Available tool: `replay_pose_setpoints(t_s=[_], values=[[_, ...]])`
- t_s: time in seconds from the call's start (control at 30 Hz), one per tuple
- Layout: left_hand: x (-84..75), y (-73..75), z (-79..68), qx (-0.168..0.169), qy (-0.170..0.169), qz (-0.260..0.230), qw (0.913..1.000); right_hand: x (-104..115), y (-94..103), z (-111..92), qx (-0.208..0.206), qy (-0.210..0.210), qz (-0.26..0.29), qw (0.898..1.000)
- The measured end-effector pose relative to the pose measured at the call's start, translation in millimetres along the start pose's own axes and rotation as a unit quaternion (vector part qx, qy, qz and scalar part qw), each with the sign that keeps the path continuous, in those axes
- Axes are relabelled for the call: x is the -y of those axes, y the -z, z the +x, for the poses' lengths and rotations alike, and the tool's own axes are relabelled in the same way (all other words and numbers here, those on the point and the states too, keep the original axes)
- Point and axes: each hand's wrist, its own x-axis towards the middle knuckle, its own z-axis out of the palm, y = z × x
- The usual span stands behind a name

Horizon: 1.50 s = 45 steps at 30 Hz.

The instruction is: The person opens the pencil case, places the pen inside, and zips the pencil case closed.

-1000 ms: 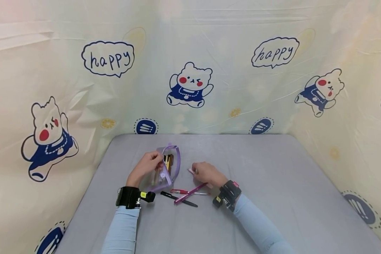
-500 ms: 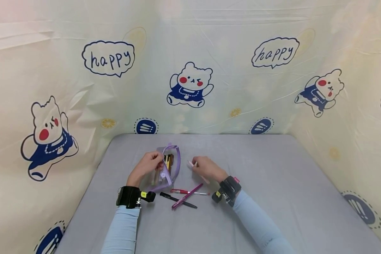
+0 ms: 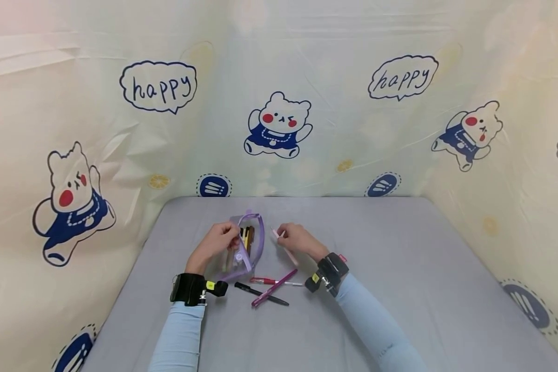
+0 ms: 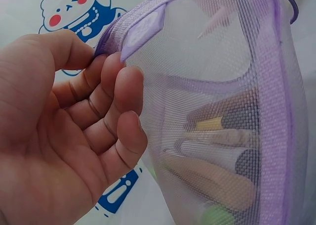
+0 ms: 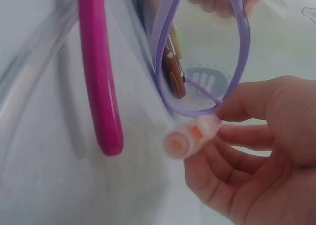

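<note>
My left hand [image 3: 216, 242] pinches the rim of a see-through mesh pencil case [image 3: 261, 238] with purple trim, holding its mouth open. In the left wrist view the thumb and index finger grip the zipper edge [image 4: 102, 43], the other fingers lying against the mesh. Several pens and markers sit inside, among them a brown marker [image 5: 173, 71]. My right hand [image 3: 302, 242] pinches a pale pink pen [image 3: 290, 256] between thumb and fingers, just right of the case. In the right wrist view the pink pen's end [image 5: 185, 141] points toward the camera, overlapping the case's purple rim.
In front of the case a magenta pen [image 3: 272, 290] lies across a red-and-clear pen [image 3: 262, 280] and a black pen [image 3: 247, 287]. A grey cloth [image 3: 376, 310] covers the table. Behind it hangs a printed curtain [image 3: 335, 124].
My right hand has moved up and slightly left with the pink pen, which now shows more of its length. The magenta pen has shifted slightly down and left. My left hand stays put.
</note>
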Motion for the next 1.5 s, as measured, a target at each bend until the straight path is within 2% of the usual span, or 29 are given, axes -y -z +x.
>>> replay_pose_setpoints(t_s=[0.4,0.83,1.23,1.37,1.5], values=[[1.8,0.0,0.2,-0.009,0.001,-0.004,0.9999,0,-2.0,11,0.006,-0.021,0.107,0.994],[1.0,0.9,4.6,-0.004,0.001,0.002,1.0000,12,-3.5,23,0.008,-0.052,0.158,0.986],[1.0,0.1,2.0,-0.013,0.018,-0.005,0.9997,28,-14.5,35,0.013,-0.051,0.192,0.980],[-0.4,0.1,1.8,-0.011,0.021,-0.006,0.9997,34,-18.3,38,0.010,-0.051,0.217,0.975],[-1.6,-0.6,1.3,-0.010,0.018,-0.002,0.9998,34,-23.5,42,0.010,-0.058,0.260,0.964]])
